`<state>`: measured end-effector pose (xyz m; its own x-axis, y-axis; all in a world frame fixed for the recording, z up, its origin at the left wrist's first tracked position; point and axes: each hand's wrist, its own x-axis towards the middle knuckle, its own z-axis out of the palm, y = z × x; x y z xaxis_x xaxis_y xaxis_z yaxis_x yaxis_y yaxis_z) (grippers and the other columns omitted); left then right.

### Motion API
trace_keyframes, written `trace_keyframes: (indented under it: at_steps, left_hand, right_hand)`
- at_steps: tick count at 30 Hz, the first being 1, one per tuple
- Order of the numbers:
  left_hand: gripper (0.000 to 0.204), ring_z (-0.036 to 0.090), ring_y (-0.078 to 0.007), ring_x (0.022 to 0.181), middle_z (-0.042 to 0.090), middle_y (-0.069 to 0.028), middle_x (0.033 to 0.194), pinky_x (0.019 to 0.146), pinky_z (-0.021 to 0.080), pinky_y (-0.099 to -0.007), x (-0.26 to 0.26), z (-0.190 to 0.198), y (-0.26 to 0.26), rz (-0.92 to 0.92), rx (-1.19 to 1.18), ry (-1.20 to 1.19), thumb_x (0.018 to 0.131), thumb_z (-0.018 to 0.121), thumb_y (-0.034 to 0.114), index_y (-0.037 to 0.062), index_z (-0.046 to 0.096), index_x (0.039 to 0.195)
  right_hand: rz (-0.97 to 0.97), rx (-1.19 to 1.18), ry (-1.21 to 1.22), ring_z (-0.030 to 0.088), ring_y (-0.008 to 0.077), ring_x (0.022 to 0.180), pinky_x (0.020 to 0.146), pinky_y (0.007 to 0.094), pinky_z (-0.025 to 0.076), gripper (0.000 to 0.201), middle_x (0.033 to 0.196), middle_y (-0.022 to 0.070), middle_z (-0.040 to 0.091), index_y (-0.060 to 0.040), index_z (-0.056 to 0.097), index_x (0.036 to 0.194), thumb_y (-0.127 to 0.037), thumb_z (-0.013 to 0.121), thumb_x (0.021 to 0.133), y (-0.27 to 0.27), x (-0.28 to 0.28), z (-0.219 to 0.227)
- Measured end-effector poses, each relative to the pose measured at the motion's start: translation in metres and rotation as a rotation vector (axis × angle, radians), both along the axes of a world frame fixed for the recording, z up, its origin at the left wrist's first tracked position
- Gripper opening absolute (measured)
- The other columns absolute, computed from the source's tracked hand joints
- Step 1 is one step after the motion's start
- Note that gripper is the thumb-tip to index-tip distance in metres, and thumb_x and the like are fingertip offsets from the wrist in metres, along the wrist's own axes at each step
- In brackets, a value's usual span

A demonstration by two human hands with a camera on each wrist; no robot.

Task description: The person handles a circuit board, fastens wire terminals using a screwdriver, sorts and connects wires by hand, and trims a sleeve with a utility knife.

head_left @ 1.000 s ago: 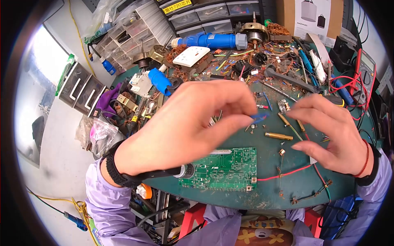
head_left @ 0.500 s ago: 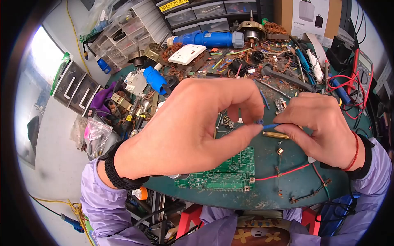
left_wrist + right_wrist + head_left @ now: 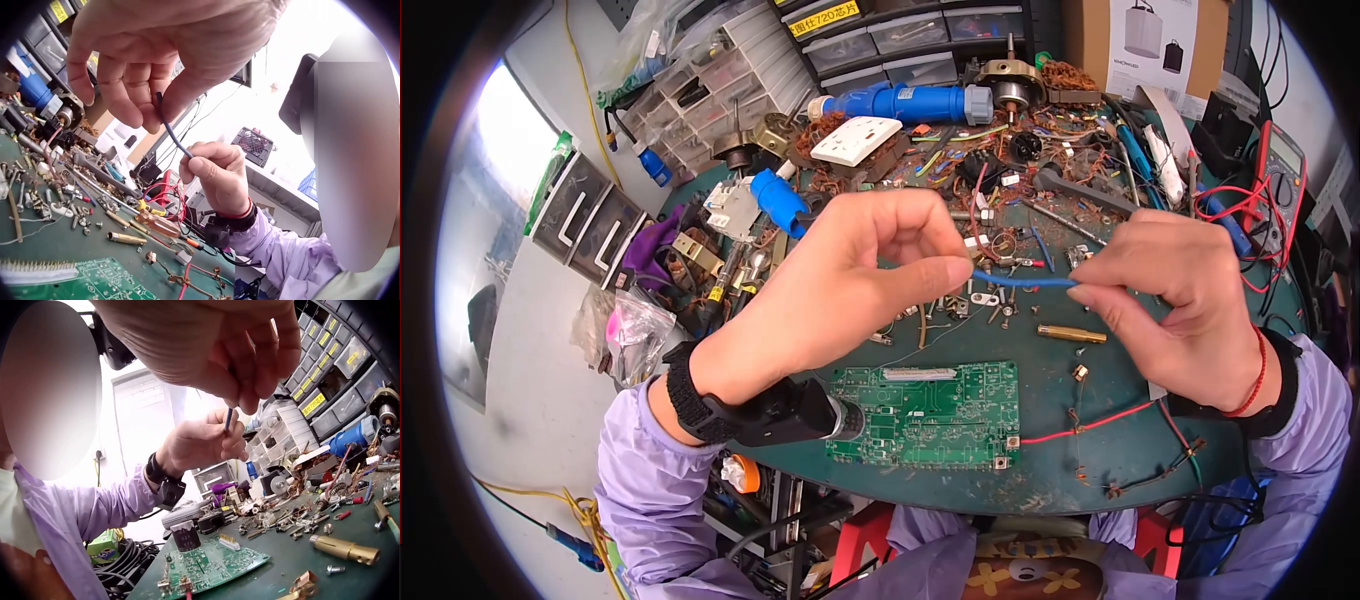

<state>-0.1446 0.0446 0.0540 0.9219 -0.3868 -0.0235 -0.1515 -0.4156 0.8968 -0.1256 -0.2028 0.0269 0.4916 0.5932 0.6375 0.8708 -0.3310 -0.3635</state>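
A short blue wire (image 3: 1025, 282) is stretched between my two hands above the green mat. My left hand (image 3: 850, 270) pinches one end between thumb and fingertips. The other end is pinched by my right hand (image 3: 1175, 300). In the left wrist view the blue wire (image 3: 173, 132) runs slightly bent from hand to hand. Below lies a green circuit board (image 3: 930, 420) with a white connector (image 3: 920, 374) along its far edge. A brass pin (image 3: 1072, 333) lies on the mat beneath the wire, near my right hand.
Screws and small metal parts (image 3: 75, 215) are scattered behind the board. A red wire (image 3: 1090, 424) leads right from it. Farther back are a large blue plug (image 3: 910, 102), a white socket plate (image 3: 856, 141) and tangled scraps. A red multimeter (image 3: 1280, 165) stands at the right.
Both hands have come together on the blue wire, then the left hand has drawn back to the left. More of the wire now shows, pulled nearly straight between them.
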Motion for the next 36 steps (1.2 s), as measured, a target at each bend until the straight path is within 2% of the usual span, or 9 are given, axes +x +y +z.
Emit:
trace_keyframes:
  at_steps: [8,9,12,16,19,25,27,31,36]
  left_hand:
    - [0.013,0.057,-0.0114,0.087,0.064,-0.0022,0.093,0.079,0.046,-0.0266,0.025,-0.005,0.021,-0.168,0.356,0.024,0.090,0.062,0.008,0.0001,0.063,0.100]
    - [0.014,0.061,-0.0197,0.086,0.064,-0.0063,0.090,0.079,0.048,-0.0310,0.032,-0.012,0.028,-0.231,0.510,-0.133,0.087,0.063,0.005,0.0009,0.064,0.101]
    - [0.018,0.061,-0.0277,0.088,0.064,-0.0099,0.093,0.078,0.049,-0.0358,0.045,-0.032,0.035,-0.364,0.788,-0.384,0.081,0.065,0.004,0.0030,0.066,0.099]
    - [0.013,0.057,-0.0277,0.089,0.060,-0.0081,0.086,0.078,0.046,-0.0393,0.051,-0.044,0.029,-0.467,0.882,-0.416,0.077,0.067,0.006,0.0055,0.066,0.090]
    - [0.013,0.055,-0.0266,0.088,0.057,-0.0063,0.082,0.078,0.044,-0.0385,0.048,-0.039,0.023,-0.488,0.931,-0.405,0.073,0.069,0.008,0.0065,0.064,0.085]
    - [0.015,0.053,-0.0258,0.087,0.056,-0.0053,0.082,0.078,0.043,-0.0373,0.049,-0.048,0.023,-0.536,0.987,-0.460,0.068,0.070,0.010,0.0067,0.062,0.081]
    - [0.016,0.053,-0.0257,0.087,0.055,-0.0053,0.083,0.078,0.043,-0.0371,0.052,-0.048,0.025,-0.556,0.971,-0.418,0.068,0.070,0.010,0.0067,0.062,0.081]
    - [0.015,0.052,-0.0259,0.086,0.055,-0.0055,0.081,0.077,0.043,-0.0358,0.053,-0.049,0.028,-0.572,0.929,-0.436,0.067,0.068,0.008,0.0064,0.061,0.080]
    - [0.013,0.053,-0.0263,0.083,0.055,-0.0061,0.078,0.076,0.043,-0.0364,0.051,-0.048,0.021,-0.522,0.956,-0.435,0.067,0.065,0.008,0.0055,0.057,0.077]
  right_hand:
    - [-0.116,-0.413,0.176,0.060,0.0320,0.064,0.056,0.0392,0.045,0.007,0.069,0.0136,0.064,-0.0011,0.069,0.077,-0.005,0.068,0.071,0.003,0.015,-0.012]
    - [-0.149,-0.452,0.197,0.061,0.0322,0.065,0.057,0.0397,0.046,0.007,0.069,0.0137,0.064,-0.0012,0.069,0.077,-0.007,0.068,0.072,0.004,0.018,-0.014]
    - [-0.162,-0.495,0.115,0.062,0.0324,0.067,0.058,0.0405,0.046,0.007,0.071,0.0135,0.064,-0.0023,0.069,0.075,-0.009,0.068,0.073,0.008,0.027,-0.023]
    - [-0.177,-0.509,0.109,0.062,0.0329,0.068,0.059,0.0417,0.047,0.008,0.071,0.0134,0.065,-0.0032,0.068,0.075,-0.011,0.068,0.073,0.018,0.037,-0.028]
    - [-0.095,-0.373,0.009,0.060,0.0374,0.059,0.054,0.0455,0.046,0.012,0.058,0.0179,0.058,-0.0027,0.062,0.062,-0.009,0.065,0.072,0.028,0.045,-0.031]
    - [-0.069,-0.416,-0.064,0.064,0.0344,0.071,0.059,0.0447,0.049,0.009,0.072,0.0156,0.062,-0.0017,0.064,0.072,-0.010,0.066,0.071,0.041,0.054,-0.036]
    - [-0.076,-0.418,-0.055,0.063,0.0307,0.082,0.068,0.0426,0.049,0.015,0.081,0.0126,0.063,-0.0029,0.066,0.080,-0.014,0.069,0.072,0.038,0.053,-0.035]
    - [-0.055,-0.445,-0.044,0.060,0.0283,0.085,0.078,0.0415,0.045,0.017,0.082,0.0098,0.063,-0.0042,0.067,0.082,-0.018,0.070,0.073,0.025,0.046,-0.027]
    - [-0.042,-0.539,-0.026,0.057,0.0261,0.084,0.078,0.0387,0.039,0.022,0.080,0.0072,0.060,-0.0065,0.067,0.090,-0.019,0.073,0.073,0.010,0.034,-0.025]
